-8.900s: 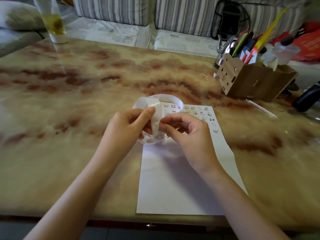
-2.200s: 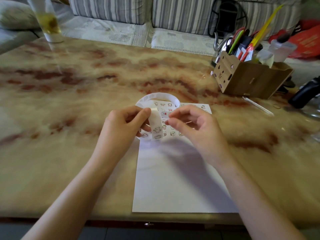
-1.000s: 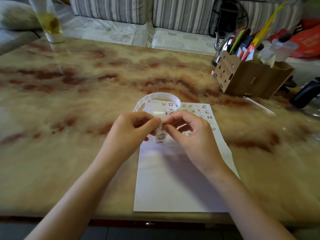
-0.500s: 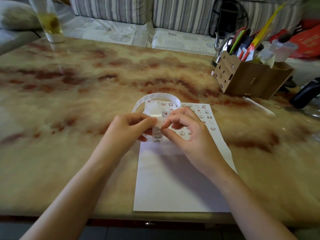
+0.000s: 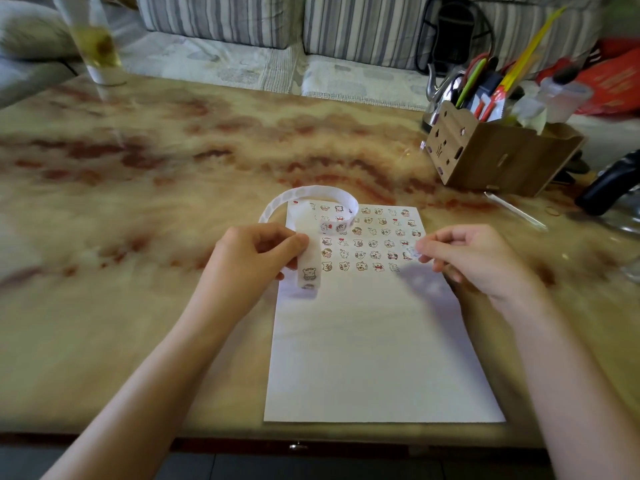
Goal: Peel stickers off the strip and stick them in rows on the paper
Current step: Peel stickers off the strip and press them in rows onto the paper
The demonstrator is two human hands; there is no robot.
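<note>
A white sheet of paper [image 5: 374,341] lies on the marble table with several rows of small cartoon stickers [image 5: 374,244] across its top. My left hand [image 5: 252,258] pinches a curled white sticker strip [image 5: 308,268] at the paper's left edge; the strip loops back over the top rows. My right hand [image 5: 474,254] is over the right end of the sticker rows and pinches a small peeled sticker [image 5: 414,252] between thumb and fingertips, just above the paper.
A cardboard pen holder [image 5: 498,157] full of pens stands at the back right, with a black object [image 5: 606,188] beside it. A tall glass of yellow drink [image 5: 93,43] is at the far left corner. A striped sofa runs behind the table.
My right hand has pulled away from the strip to the right, carrying a peeled sticker to the right end of the rows. My left hand kept hold of the strip.
</note>
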